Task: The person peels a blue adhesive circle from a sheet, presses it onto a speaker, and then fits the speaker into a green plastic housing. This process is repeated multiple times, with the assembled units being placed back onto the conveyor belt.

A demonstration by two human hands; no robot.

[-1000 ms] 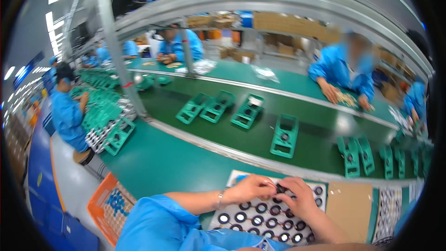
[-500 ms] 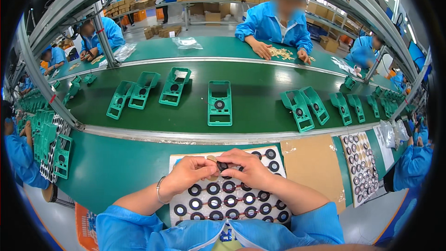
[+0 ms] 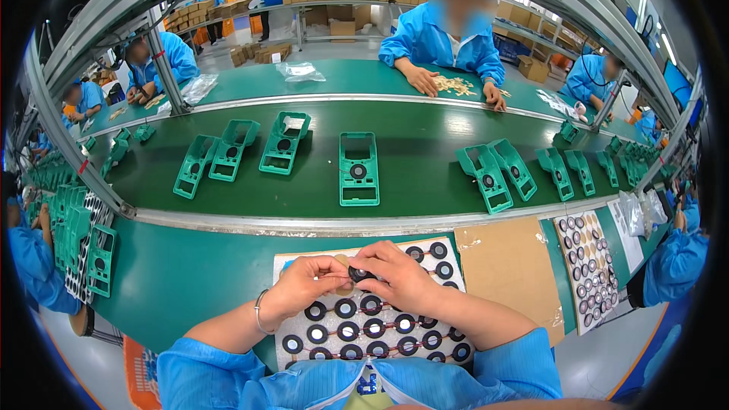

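Observation:
My left hand [image 3: 307, 287] pinches a thin tan disc-like piece [image 3: 343, 261], partly hidden by the fingers. Close against it, my right hand [image 3: 401, 279] grips a small black round speaker [image 3: 360, 274]. Both hands meet above a white foam sheet [image 3: 286, 324]. Rows of round speakers [image 3: 348, 332] with black rims and pale centres lie on that sheet, red wires showing between them. My forearms hide part of the rows.
Brown cardboard [image 3: 505, 277] lies right of the foam sheet, with another board of round parts [image 3: 588, 266] beyond. Green plastic housings [image 3: 358, 169] rest on the green belt [image 3: 418, 182] ahead. A metal rail [image 3: 304, 224] edges the belt. Co-workers [image 3: 448, 38] sit across and at both sides.
The speaker in my right hand has tilted so that more of its round face shows. My hands stay close together, and the whole view has shifted slightly.

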